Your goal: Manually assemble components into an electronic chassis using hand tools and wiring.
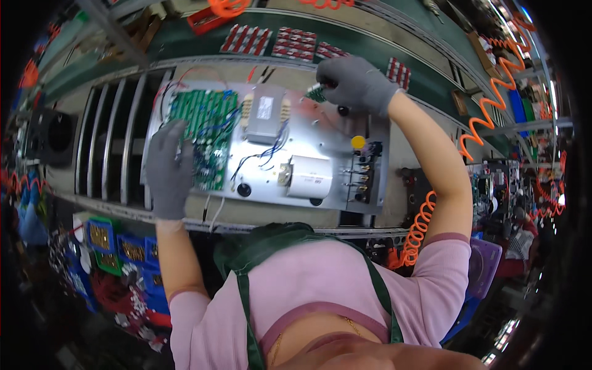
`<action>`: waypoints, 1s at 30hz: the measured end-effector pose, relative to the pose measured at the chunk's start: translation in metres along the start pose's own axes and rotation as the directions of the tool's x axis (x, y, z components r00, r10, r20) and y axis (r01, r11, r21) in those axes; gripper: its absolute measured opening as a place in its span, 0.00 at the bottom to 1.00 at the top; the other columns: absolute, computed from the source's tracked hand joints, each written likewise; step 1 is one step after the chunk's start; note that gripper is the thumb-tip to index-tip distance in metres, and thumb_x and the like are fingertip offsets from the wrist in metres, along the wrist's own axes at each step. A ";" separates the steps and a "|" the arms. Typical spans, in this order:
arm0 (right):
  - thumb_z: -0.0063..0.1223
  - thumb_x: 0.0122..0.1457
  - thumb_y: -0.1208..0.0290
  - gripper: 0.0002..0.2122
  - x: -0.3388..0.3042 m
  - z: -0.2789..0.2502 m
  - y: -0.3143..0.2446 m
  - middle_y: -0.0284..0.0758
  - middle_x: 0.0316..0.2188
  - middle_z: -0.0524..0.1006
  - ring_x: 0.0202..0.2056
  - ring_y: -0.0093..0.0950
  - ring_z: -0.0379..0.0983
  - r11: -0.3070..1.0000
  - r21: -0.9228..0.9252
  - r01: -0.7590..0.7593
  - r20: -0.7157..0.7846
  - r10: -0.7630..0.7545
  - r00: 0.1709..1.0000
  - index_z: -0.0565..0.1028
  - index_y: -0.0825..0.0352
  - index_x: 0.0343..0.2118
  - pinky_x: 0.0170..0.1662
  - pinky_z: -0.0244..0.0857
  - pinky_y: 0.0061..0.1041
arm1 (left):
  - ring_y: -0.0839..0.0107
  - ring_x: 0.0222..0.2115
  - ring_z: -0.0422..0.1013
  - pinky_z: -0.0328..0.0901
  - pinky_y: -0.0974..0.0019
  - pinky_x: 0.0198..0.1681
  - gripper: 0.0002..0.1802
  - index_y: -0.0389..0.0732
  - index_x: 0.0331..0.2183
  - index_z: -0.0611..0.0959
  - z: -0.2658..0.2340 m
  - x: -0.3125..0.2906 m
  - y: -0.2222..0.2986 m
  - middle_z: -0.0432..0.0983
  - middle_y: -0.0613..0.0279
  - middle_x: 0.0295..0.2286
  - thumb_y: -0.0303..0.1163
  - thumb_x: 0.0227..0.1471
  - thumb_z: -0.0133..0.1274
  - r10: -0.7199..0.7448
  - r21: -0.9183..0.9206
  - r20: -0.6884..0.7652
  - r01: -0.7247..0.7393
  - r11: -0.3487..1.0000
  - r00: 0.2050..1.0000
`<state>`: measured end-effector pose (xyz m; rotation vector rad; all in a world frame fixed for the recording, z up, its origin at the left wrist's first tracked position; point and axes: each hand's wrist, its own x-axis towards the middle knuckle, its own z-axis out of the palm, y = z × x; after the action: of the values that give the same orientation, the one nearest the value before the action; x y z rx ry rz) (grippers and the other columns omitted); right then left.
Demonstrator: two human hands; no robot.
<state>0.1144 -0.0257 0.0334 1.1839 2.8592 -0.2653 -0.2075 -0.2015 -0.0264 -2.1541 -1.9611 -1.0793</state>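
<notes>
A silver metal chassis plate (pixel 336 139) lies in front of me, carrying a large green circuit board (pixel 213 111) at its left side. My left hand (pixel 169 169), in a grey glove, rests over that board's left edge with its fingers curled; whatever they pinch is too small to name. Beyond the plate's right half, my gloved right hand (pixel 359 86) hovers with bent fingers by a small green board (pixel 316 94), and its grip is hidden. Mounted on the plate are a grey boxed transformer (pixel 265 117) with blue wires and a white cylindrical part (pixel 311 177).
Gold-coloured connectors (pixel 364 176) line the plate's right end, near a yellow round sticker (pixel 357 142). Red-and-white packs (pixel 296 44) stand on the far green bench. Blue bins (pixel 132 248) of small parts sit at lower left. Orange coiled hoses (pixel 419 228) hang at right.
</notes>
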 end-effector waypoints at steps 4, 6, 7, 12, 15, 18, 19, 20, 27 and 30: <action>0.57 0.48 0.64 0.11 0.007 0.050 -0.027 0.45 0.30 0.77 0.36 0.45 0.74 0.987 -0.162 0.009 0.123 0.011 0.992 0.75 0.66 0.29 0.39 0.67 0.40 | 0.56 0.40 0.73 0.68 0.62 0.43 0.17 0.39 0.41 0.78 -0.003 -0.052 0.015 0.76 0.53 0.39 0.21 0.46 0.54 -0.048 -0.227 -0.074 0.030 0.973 0.996; 0.56 0.48 0.65 0.10 -0.007 0.054 -0.044 0.45 0.30 0.76 0.35 0.46 0.73 0.994 -0.105 -0.007 0.097 0.018 0.995 0.74 0.66 0.30 0.38 0.66 0.42 | 0.55 0.37 0.72 0.68 0.60 0.40 0.16 0.39 0.39 0.78 -0.007 -0.079 0.007 0.75 0.54 0.37 0.20 0.44 0.54 0.011 -0.235 -0.098 -0.034 0.971 0.995; 0.56 0.48 0.65 0.11 -0.009 0.065 -0.037 0.45 0.30 0.75 0.35 0.46 0.73 0.981 -0.189 0.036 0.064 -0.024 0.998 0.73 0.66 0.31 0.38 0.65 0.43 | 0.55 0.36 0.72 0.68 0.60 0.41 0.16 0.40 0.39 0.79 -0.016 -0.093 0.006 0.76 0.56 0.37 0.20 0.44 0.54 -0.029 -0.276 -0.078 0.006 0.961 0.997; 0.51 0.51 0.68 0.10 -0.004 0.082 -0.055 0.43 0.33 0.72 0.33 0.46 0.74 0.895 -0.446 -0.012 0.055 0.040 0.998 0.69 0.65 0.35 0.33 0.68 0.44 | 0.56 0.35 0.73 0.69 0.59 0.40 0.12 0.42 0.37 0.80 -0.026 -0.204 -0.037 0.76 0.57 0.35 0.25 0.46 0.53 -0.341 -0.151 -0.146 0.320 0.935 0.929; 0.50 0.51 0.69 0.10 -0.002 0.086 -0.064 0.42 0.34 0.72 0.31 0.46 0.74 0.913 -0.404 -0.057 0.052 0.086 0.995 0.68 0.66 0.35 0.31 0.69 0.44 | 0.55 0.36 0.73 0.69 0.60 0.41 0.10 0.42 0.36 0.81 -0.030 -0.274 -0.086 0.76 0.56 0.34 0.27 0.48 0.52 -0.586 -0.068 -0.207 0.586 0.808 0.784; 0.51 0.50 0.69 0.10 -0.004 0.095 -0.055 0.44 0.34 0.71 0.33 0.47 0.74 0.938 -0.342 -0.063 0.012 0.071 0.997 0.68 0.66 0.34 0.32 0.68 0.43 | 0.58 0.37 0.74 0.68 0.62 0.43 0.11 0.40 0.38 0.81 -0.053 -0.317 -0.147 0.77 0.53 0.35 0.29 0.50 0.53 -0.784 -0.150 -0.333 0.791 0.593 0.524; 0.55 0.49 0.68 0.12 -0.005 0.097 -0.056 0.46 0.34 0.72 0.35 0.48 0.73 0.959 -0.266 -0.096 0.034 0.109 0.993 0.70 0.67 0.35 0.35 0.68 0.43 | 0.59 0.37 0.74 0.68 0.62 0.43 0.12 0.40 0.39 0.81 -0.059 -0.332 -0.177 0.77 0.53 0.35 0.30 0.50 0.53 -0.800 -0.118 -0.385 0.835 0.538 0.461; 0.56 0.48 0.67 0.14 -0.006 0.098 -0.062 0.46 0.35 0.73 0.36 0.48 0.73 0.965 -0.226 -0.131 0.054 0.147 0.988 0.71 0.67 0.36 0.37 0.68 0.42 | 0.59 0.37 0.75 0.68 0.62 0.44 0.12 0.40 0.39 0.81 -0.070 -0.340 -0.204 0.77 0.53 0.36 0.30 0.50 0.53 -0.834 -0.157 -0.389 0.864 0.478 0.390; 0.63 0.45 0.66 0.21 -0.005 0.103 -0.057 0.47 0.42 0.74 0.44 0.44 0.72 0.986 -0.058 -0.154 0.060 0.157 0.986 0.73 0.68 0.42 0.45 0.66 0.35 | 0.51 0.41 0.73 0.66 0.58 0.48 0.16 0.38 0.42 0.80 -0.135 -0.338 -0.393 0.77 0.46 0.38 0.29 0.49 0.51 -0.745 0.316 -0.469 0.878 0.358 0.473; 0.64 0.42 0.70 0.24 -0.006 0.073 -0.063 0.44 0.34 0.77 0.40 0.46 0.74 0.914 -0.162 -0.373 0.214 0.402 0.891 0.73 0.67 0.45 0.42 0.68 0.36 | 0.50 0.45 0.71 0.65 0.55 0.50 0.18 0.38 0.45 0.78 -0.146 -0.326 -0.437 0.75 0.45 0.43 0.31 0.52 0.46 -0.833 0.547 -0.306 0.801 0.242 0.461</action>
<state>0.0721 -0.0864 -0.0293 1.5413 2.3315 -0.2056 -0.6501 -0.4616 -0.2614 -0.6747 -2.9636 -0.1735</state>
